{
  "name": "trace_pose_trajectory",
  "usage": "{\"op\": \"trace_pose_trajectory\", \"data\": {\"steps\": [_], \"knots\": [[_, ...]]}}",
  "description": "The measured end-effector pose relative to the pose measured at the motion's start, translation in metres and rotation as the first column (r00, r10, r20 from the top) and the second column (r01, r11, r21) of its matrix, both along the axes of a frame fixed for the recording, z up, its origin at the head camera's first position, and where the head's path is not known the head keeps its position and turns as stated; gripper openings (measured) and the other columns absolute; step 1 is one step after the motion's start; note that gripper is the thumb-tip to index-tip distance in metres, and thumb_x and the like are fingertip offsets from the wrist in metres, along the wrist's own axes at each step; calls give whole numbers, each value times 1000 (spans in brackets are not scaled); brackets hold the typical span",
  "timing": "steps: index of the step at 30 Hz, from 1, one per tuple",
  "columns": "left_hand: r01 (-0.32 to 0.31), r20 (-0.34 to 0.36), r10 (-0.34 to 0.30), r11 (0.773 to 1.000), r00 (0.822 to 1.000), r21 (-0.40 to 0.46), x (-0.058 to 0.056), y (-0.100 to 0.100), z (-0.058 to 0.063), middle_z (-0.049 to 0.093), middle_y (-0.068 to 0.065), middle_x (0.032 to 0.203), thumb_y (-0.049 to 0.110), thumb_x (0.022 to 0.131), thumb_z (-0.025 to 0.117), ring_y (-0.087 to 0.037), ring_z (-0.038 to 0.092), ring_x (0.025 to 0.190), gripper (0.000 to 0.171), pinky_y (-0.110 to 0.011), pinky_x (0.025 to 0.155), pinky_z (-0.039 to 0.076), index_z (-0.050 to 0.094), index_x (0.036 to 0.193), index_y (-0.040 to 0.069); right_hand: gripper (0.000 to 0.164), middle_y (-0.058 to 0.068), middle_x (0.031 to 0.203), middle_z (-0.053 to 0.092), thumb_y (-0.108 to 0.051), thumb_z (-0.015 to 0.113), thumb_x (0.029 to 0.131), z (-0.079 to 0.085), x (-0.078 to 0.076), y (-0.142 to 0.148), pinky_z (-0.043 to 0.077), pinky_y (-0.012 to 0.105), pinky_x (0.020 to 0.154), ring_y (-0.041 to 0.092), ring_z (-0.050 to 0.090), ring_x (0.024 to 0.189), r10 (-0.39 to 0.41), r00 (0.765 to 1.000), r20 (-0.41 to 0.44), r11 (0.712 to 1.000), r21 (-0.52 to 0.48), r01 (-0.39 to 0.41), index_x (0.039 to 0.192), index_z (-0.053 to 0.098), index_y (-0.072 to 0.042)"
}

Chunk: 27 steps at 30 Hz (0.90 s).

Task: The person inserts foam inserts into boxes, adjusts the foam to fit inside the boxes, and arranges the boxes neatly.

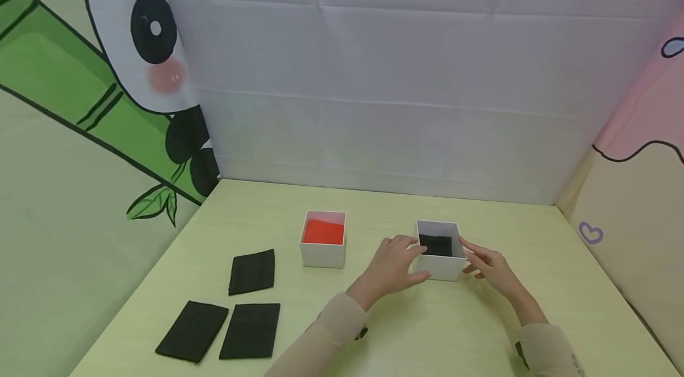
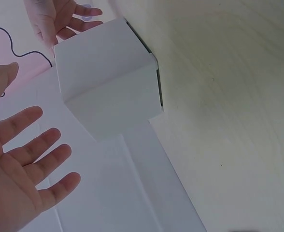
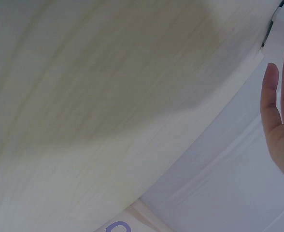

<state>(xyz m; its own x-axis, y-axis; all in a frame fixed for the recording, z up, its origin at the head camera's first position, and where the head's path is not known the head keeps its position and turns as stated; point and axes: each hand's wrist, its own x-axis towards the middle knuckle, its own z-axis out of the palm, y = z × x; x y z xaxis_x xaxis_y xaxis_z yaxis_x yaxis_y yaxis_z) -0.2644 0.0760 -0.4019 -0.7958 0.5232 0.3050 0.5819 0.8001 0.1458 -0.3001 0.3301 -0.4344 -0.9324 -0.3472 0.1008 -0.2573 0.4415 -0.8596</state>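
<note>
A white box (image 1: 442, 268) stands upright on the right half of the table, with a folded black cloth (image 1: 438, 246) inside it. On its left side is my left hand (image 1: 392, 264), fingers spread and relaxed; the left wrist view shows a gap between this left hand (image 2: 23, 164) and the white box (image 2: 108, 82). At the box's right side is my right hand (image 1: 493, 270), its fingers loosely extended beside the wall. Whether the right fingertips touch the box I cannot tell. Only part of the right hand (image 3: 282, 121) shows in the right wrist view.
Left of the hands stands a second white box (image 1: 323, 255) holding a red cloth (image 1: 323, 232). Three flat black cloths lie at the table's left: an upper one (image 1: 252, 272), a lower left one (image 1: 192, 331) and a lower right one (image 1: 249, 331). A white sheet (image 1: 374, 98) hangs behind the table.
</note>
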Motion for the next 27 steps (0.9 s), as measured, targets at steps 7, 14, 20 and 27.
{"op": "trace_pose_trajectory", "data": {"steps": [7,14,20,27], "knots": [[22,-28,-21,998,999,66,7,-6,-1,55,1,116,47,83,57,-14,47,108,45,-30,84,38,60,117,19,45,32,120,46,-19,46,94,0,0,0,48,37,62,34,61,78,-12,1000,13,1000,1,12,131,38,5],[56,-46,-50,989,998,137,16,-14,-4,58,1,107,44,82,59,-14,52,100,41,-29,79,40,64,111,17,44,32,121,45,-19,46,94,-3,-1,0,48,37,62,34,61,77,-3,1000,4,1000,-2,3,131,38,5],[47,-30,-43,989,999,142,21,-20,-5,59,1,105,43,82,59,-13,52,99,40,-28,79,41,63,112,16,44,32,122,44,-18,46,94,-4,-1,1,48,36,61,31,61,76,2,1000,7,1000,-6,-2,130,37,6],[37,3,-38,988,999,152,27,-29,-6,59,1,107,41,83,59,-13,53,100,40,-29,80,41,63,112,14,44,32,122,44,-18,46,95,-3,-1,1,48,36,62,32,62,77,-4,1000,8,1000,-6,4,130,37,6]]}}
